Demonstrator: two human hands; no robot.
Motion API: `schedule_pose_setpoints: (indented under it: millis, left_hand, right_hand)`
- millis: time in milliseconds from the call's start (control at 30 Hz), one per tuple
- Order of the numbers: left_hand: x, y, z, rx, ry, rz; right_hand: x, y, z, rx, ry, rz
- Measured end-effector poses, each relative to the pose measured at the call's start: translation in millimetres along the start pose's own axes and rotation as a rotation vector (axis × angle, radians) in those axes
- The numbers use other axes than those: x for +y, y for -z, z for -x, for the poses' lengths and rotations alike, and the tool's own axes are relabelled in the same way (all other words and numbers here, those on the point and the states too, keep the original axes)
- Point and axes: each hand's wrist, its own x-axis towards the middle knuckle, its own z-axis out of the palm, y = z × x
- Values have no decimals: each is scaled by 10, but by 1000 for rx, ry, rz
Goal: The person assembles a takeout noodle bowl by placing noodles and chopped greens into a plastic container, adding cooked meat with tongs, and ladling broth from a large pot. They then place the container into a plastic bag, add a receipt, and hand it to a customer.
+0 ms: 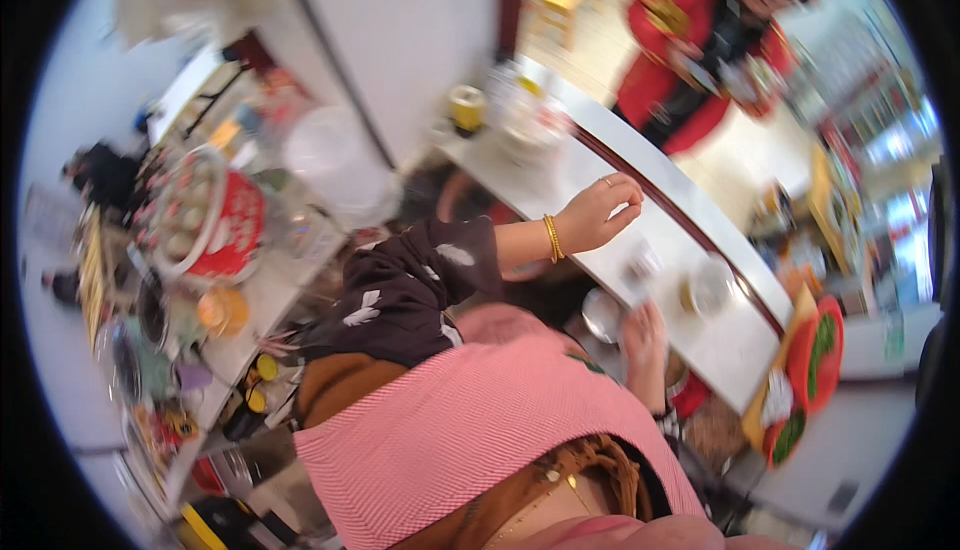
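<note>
My left hand [604, 212] is raised over the white counter [720, 355]. Its fingers curl towards the thumb, with nothing visible between them; a gold bangle circles the wrist. Lower down, my right hand [645, 329] is blurred by motion at the counter's near edge. Just beyond its fingertips is a small clear object [640, 269] with darker contents; whether the hand holds it cannot be made out. A shiny round bowl [602, 315] lies beside that hand. Farther along the counter stands a pale round container [709, 285].
Across the counter, a person in red [675, 62] holds items. At its back end stand a yellow can [466, 109] and stacked translucent containers [529, 119]. Red baskets of greens [823, 347] sit at the right. A red-and-white bucket [232, 227] of round items stands on the left table.
</note>
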Motion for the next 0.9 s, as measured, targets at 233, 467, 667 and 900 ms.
schedule_pose_setpoints:
  millis: [233,467,667,900]
  left_hand:
    - [742,2873,-120,609,-265,-793]
    - [1316,4395,-10,1122,-564,-1164]
    - [1468,5802,73,1425,-332,-381]
    - [930,6320,-30,1106,305,-551]
  right_hand:
    - [399,-569,-43,78,-37,207]
    - [1022,-1239,-167,-70,-125,196]
    - [1238,-1367,-138,-62,-117,284]
    - [1276,-1484,-129,-91,-164,307]
